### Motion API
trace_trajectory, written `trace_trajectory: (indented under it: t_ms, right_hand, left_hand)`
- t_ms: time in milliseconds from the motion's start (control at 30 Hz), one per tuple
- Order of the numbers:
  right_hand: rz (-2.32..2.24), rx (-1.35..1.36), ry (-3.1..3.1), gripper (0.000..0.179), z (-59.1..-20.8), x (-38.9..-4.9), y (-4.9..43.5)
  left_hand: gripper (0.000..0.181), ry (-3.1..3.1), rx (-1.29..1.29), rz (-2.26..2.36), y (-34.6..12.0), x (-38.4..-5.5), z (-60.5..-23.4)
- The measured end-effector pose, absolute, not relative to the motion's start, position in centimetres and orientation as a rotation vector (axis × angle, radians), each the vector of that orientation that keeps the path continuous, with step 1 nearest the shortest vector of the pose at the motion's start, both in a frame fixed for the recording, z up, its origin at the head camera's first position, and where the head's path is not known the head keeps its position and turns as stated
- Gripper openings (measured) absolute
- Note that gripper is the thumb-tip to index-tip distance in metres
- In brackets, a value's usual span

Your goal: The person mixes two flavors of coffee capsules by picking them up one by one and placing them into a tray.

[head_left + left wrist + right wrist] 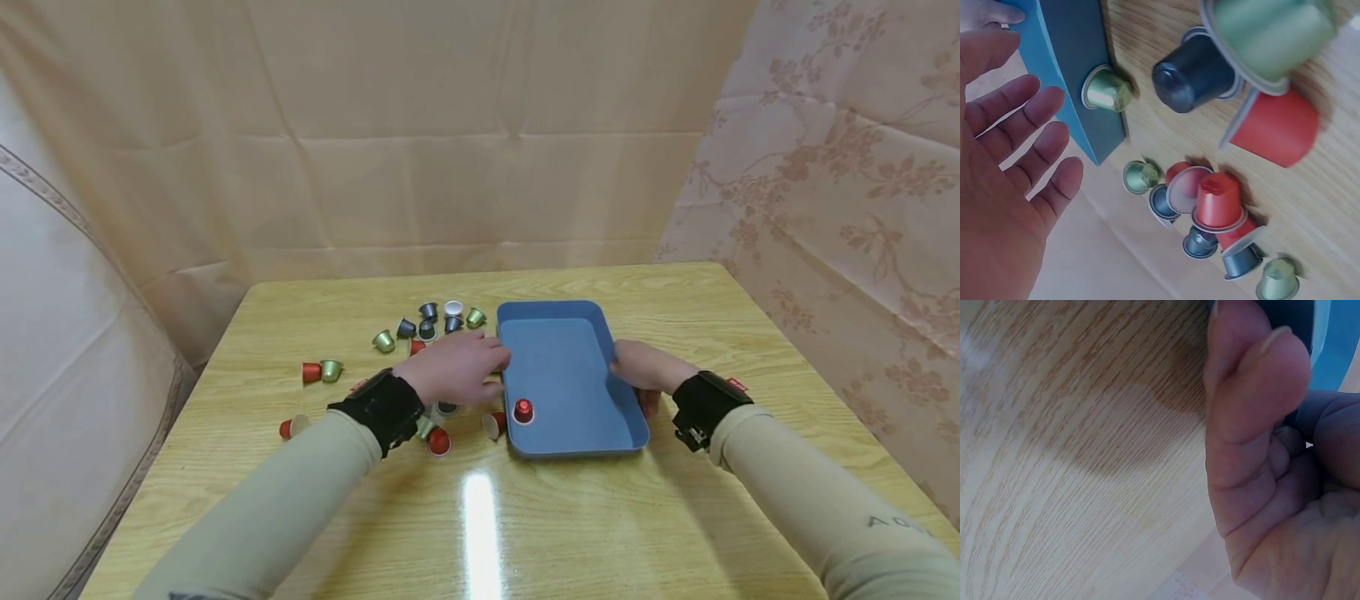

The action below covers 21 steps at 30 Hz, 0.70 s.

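Observation:
A blue tray (573, 375) lies on the wooden table with one red coffee capsule (523, 410) standing inside, near its left wall. My right hand (651, 367) grips the tray's right rim; in the right wrist view its fingers (1241, 469) are curled against the outer wall. Over the tray's left rim hovers my left hand (459, 367), fingers loosely spread and holding nothing, as the left wrist view shows at the palm (1004, 181). Beneath and around it lie several coffee capsules, among them a green capsule (1107, 89) against the tray's outer wall.
More capsules lie left of the tray: dark blue capsules (427, 312) at the back, a green capsule (383, 341), a red capsule (311, 372) farther left, and a red capsule (438, 442) in front. Curtains hang behind the table (315, 517) and at its sides.

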State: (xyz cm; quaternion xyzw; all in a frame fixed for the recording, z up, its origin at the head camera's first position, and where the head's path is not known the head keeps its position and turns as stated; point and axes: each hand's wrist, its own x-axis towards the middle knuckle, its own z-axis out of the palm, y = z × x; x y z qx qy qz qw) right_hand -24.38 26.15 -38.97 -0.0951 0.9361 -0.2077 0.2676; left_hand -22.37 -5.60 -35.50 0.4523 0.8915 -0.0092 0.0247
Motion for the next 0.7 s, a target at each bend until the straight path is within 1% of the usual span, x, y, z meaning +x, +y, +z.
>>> trace_trajectory:
  t_ms: [267, 433, 700]
  right_hand:
    - [-0.550, -0.252, 2.529, 0.037, -38.9, -24.4, 26.1]
    - [-0.544, -0.242, 2.528, 0.038, -39.0, -24.4, 26.1]
    - [-0.583, -0.287, 2.529, 0.036, -39.0, -24.2, 26.1]
  left_hand:
    - [0.022, 2.732, 1.276, -0.069, -5.9, -22.1, -36.1]
    - [0.023, 2.692, 1.277, -0.063, -5.7, -21.9, -36.6]
    - [0.029, 2.648, 1.296, -0.081, -5.6, -21.6, -37.2]
